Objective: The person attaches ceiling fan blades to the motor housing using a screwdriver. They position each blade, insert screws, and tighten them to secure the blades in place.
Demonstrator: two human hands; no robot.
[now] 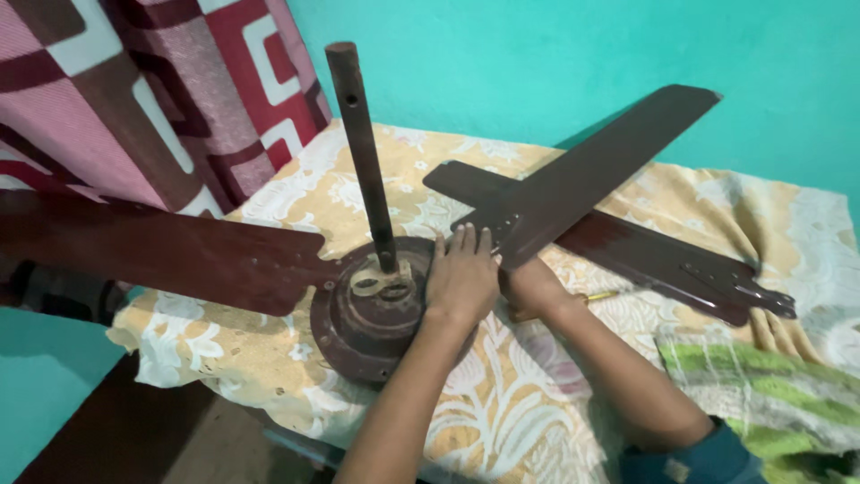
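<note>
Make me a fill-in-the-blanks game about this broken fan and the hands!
1. The left hand lies flat on the round fan motor, beside the upright ____ rising from its middle.
2. The right hand is under the loose dark ____ that points at the wall.
3. The wall is painted ____.
4. One blade is attached on the motor's ____ side.

Missing words: rod; blade; turquoise; left

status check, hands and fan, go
Left hand flat on fan motor. Right hand under loose blade, gripping a brass-tipped tool. Second loose blade lies underneath.
</note>
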